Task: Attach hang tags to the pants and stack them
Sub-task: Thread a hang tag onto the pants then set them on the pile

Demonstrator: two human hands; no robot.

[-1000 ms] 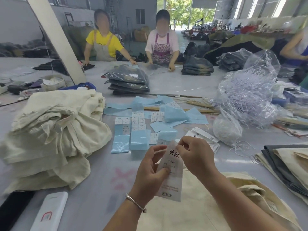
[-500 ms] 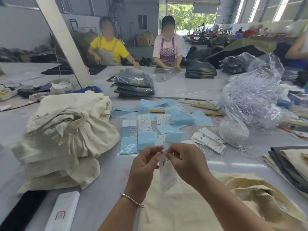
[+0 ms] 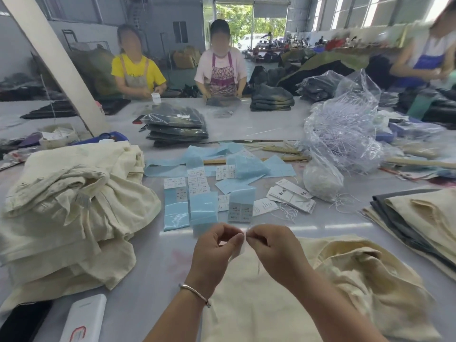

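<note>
While both hands meet above the cream pants [image 3: 283, 304], the left hand [image 3: 217, 248] and right hand [image 3: 269, 245] pinch a white tag [image 3: 240, 248], mostly hidden between curled fingertips. Beyond the pants, one clear bag [image 3: 345, 129] holds white strings; a smaller bag's [image 3: 320, 181] contents are unclear. Loose tags [image 3: 291, 196] lie beside it.

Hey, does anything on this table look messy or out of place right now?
Mostly the loose white strings trailing over the table beside the stack of hang tags, and the blue label sheets scattered and overlapping. The cream pants pile on the left is rumpled, not folded. Nothing looks spilled or damaged.
</note>
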